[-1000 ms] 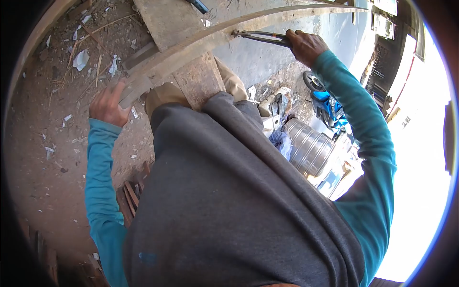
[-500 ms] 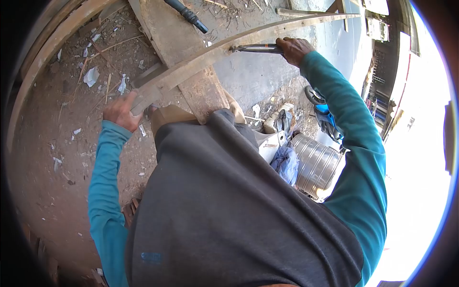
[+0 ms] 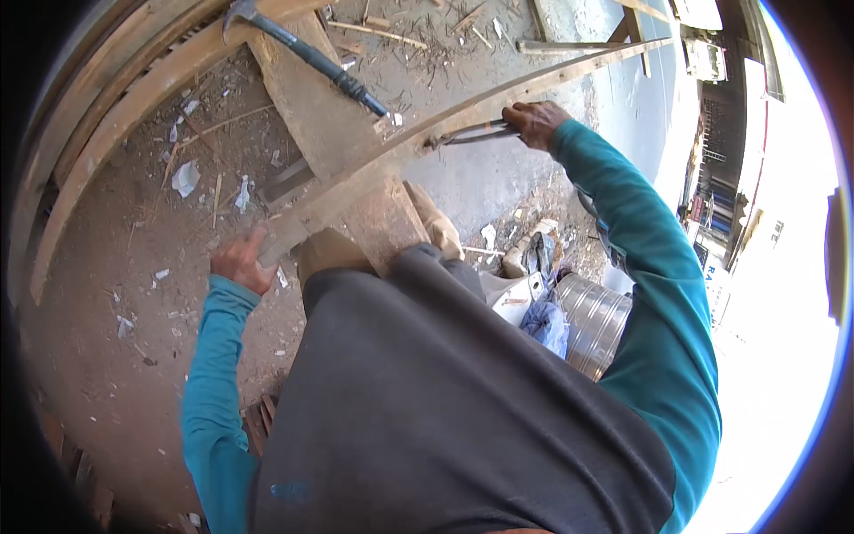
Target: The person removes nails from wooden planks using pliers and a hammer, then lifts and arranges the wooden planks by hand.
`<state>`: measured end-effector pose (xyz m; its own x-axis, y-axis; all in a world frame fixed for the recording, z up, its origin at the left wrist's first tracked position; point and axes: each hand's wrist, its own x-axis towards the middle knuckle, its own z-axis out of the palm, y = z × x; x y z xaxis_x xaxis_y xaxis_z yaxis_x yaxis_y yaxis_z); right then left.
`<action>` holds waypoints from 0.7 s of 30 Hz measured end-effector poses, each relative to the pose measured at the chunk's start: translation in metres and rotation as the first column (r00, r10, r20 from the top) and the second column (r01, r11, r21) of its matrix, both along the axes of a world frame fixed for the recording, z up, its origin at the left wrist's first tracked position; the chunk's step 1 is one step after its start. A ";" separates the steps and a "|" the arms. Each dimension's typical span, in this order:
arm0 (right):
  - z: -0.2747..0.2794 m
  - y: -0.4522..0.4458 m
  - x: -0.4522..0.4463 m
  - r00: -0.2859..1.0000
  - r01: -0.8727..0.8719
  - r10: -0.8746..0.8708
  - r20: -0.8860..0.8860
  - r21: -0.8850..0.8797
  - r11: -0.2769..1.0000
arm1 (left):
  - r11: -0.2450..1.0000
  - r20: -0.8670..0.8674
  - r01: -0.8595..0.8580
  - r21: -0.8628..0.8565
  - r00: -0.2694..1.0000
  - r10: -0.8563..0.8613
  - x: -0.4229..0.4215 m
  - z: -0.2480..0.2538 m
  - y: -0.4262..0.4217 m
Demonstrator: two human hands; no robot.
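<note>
Right-hand fingers (image 3: 513, 115) clench dark metal pincers (image 3: 487, 133) — tips meeting a long, pale wooden strip (image 3: 391, 153) — while left-hand fingers (image 3: 255, 238) grasp its end; a dark-handled claw hammer (image 3: 311, 58) lies beyond them.

Around me spreads a brown floor (image 3: 124, 396) (strewn with pale scraps (image 3: 185, 179)), meeting grey ground (image 3: 485, 191); harsh white daylight (image 3: 783, 374) floods my right side.

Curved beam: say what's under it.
Board surfaces show on both sides of the beam, above the floor; the part directly beneath is covered, so whether they join cannot be seen.
</note>
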<state>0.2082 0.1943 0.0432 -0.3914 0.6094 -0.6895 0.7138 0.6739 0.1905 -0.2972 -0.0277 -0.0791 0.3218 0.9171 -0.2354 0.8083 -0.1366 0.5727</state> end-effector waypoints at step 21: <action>0.041 -0.041 -0.054 0.974 -0.211 0.184 0.132 0.226 0.951 | 0.999 -0.024 -0.046 -0.001 0.999 0.046 0.003 -0.010 -0.007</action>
<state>0.1541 0.1532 0.0838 -0.4520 0.6786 -0.5790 0.5375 0.7252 0.4303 -0.2940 -0.0345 -0.0893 0.2731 0.9306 -0.2436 0.8273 -0.0980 0.5532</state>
